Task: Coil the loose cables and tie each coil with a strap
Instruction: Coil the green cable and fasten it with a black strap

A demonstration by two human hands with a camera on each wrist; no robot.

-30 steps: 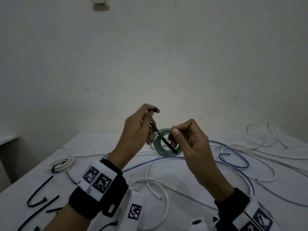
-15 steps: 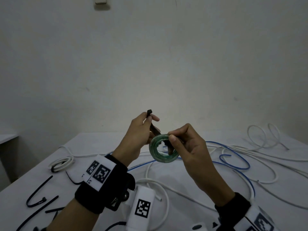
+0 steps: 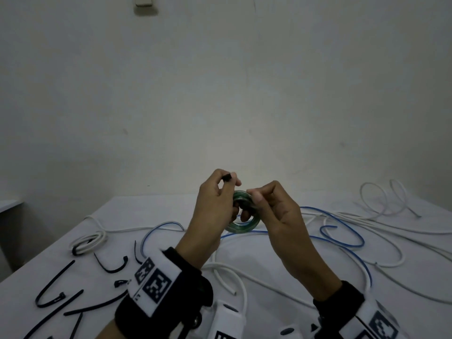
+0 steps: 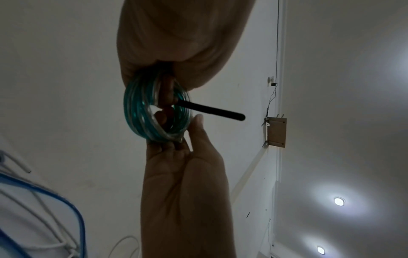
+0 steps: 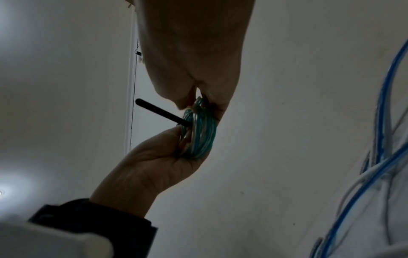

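Above the table (image 3: 151, 211) both hands hold a small green cable coil (image 3: 241, 227). My left hand (image 3: 212, 211) grips the coil's lower part, seen as green loops (image 4: 137, 113) in its wrist view. A black strap (image 3: 227, 178) passes through the coil, and its free end (image 4: 212, 111) sticks out past the left thumb. My right hand (image 3: 276, 209) pinches the coil's top (image 5: 203, 137), and its fingers hide the rest of the strap (image 5: 159, 111).
Several loose black straps (image 3: 53, 285) lie at the table's front left, beside a tied white coil (image 3: 88, 241). Loose white cables (image 3: 381, 199) and a blue cable (image 3: 342, 243) sprawl over the middle and right. A wall stands behind the table.
The strap lay across the coil, a hand pinching each end. The hands have closed together, the right one moving onto the coil's top. The strap's upper end now pokes above the left thumb.
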